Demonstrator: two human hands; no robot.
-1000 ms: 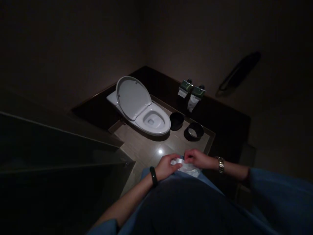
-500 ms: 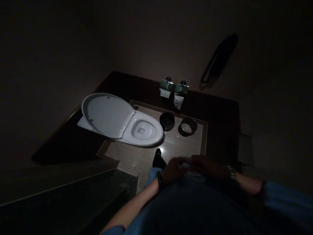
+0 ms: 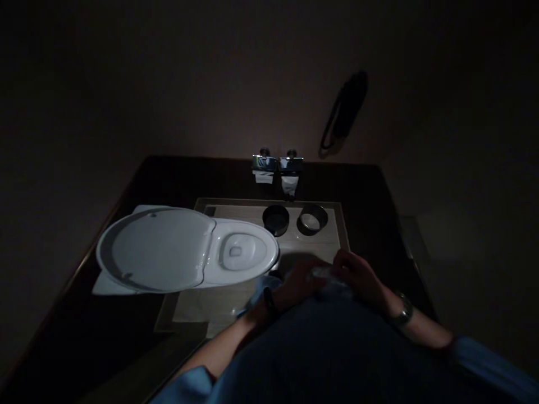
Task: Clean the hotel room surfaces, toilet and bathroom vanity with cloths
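Observation:
In the dim light my left hand (image 3: 300, 282), with a dark band at its wrist, is closed in front of my body. Its fingers are on a crumpled, see-through piece that looks like thin plastic (image 3: 327, 275). My right hand (image 3: 357, 271), below a metal wristwatch (image 3: 404, 310), has its fingers curled at the other side of the same piece. Shadow hides the fingertips, and I cannot make out exactly what the piece is.
A white toilet (image 3: 242, 252) with its lid raised stands at left. Two round bins (image 3: 275, 220) sit on the pale tiled floor (image 3: 290, 247). Paper holders (image 3: 264, 163) are on the far wall, with a dark hanging hose-like object (image 3: 349, 106) to their right.
My view has turned and moved forward, so the toilet appears larger and the panel at lower left has mostly left view. Both hands stay together at the plastic piece; the right fingers are raised slightly.

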